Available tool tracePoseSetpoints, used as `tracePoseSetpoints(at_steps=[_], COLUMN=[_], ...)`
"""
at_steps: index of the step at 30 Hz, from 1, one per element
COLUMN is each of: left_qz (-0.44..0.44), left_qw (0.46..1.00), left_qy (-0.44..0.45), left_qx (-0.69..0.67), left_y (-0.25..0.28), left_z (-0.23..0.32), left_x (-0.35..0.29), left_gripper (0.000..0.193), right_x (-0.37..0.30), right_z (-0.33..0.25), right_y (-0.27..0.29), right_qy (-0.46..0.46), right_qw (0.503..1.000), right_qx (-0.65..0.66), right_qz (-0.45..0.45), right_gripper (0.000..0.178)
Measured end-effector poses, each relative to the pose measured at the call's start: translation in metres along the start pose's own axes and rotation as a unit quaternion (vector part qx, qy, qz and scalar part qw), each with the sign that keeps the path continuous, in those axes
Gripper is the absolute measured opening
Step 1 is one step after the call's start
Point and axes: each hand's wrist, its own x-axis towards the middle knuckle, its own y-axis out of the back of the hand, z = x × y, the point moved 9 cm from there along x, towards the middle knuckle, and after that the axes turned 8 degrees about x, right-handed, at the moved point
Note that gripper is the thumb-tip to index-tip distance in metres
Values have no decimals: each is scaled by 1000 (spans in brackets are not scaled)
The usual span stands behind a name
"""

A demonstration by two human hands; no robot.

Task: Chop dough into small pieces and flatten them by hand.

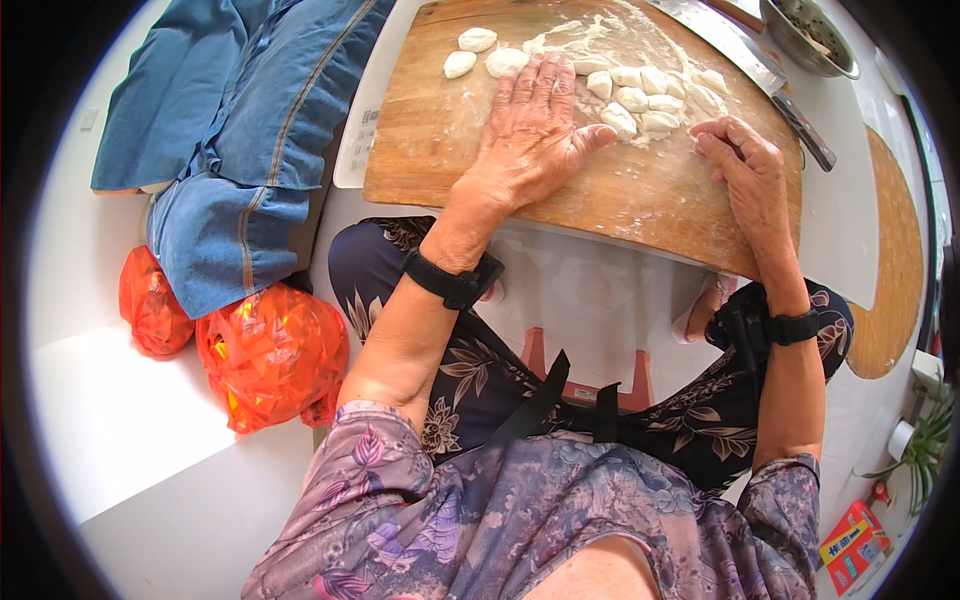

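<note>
My left hand (pixel 535 135) lies flat on a floured wooden board (pixel 430 140), fingers stretched forward and thumb out to the side. Its fingertips reach a piece of white dough (pixel 507 62), which they partly cover. Two more dough pieces (pixel 477 40) lie just beyond, to the left. To the right of that hand is a cluster of several small dough lumps (pixel 632 99), dusted with flour. Near the board's right edge, my right hand (pixel 745 165) is held with its floury fingers curled in; whatever they may hold is hidden.
A cleaver (pixel 740 55) with a dark handle lies along the board's far right edge. Past it stands a metal bowl (pixel 815 35) of filling. Blue denim cloth (pixel 240 150) and orange plastic bags (pixel 270 355) are at left. A red stool (pixel 590 390) shows below the board.
</note>
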Motion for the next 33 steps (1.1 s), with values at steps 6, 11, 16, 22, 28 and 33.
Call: tracePoseSetpoints(at_steps=[6,11,16,22,28,33], left_qz=[-26,-36,-28,-33,-22,21], left_qw=[999,999,999,999,999,968], left_qy=[15,24,26,30,40,108], left_qx=[30,23,38,30,21,-223], left_y=[-2,-3,-4,-5,-2,20], left_z=[2,4,1,3,-2,-26], left_x=[-3,1,-3,3,-1,-2], left_gripper=[92,93,95,96,99,102], right_x=[-2,-3,-4,-4,-3,-3], right_z=[-4,-3,-6,-4,-2,-9], right_y=[-1,1,-4,1,0,0], right_qy=[8,22,34,45,35,29], right_qw=[1000,1000,999,998,999,1000], right_qx=[-17,-16,-8,-39,-13,-4], right_qz=[7,10,7,14,10,6], right_gripper=[14,13,12,12,13,13])
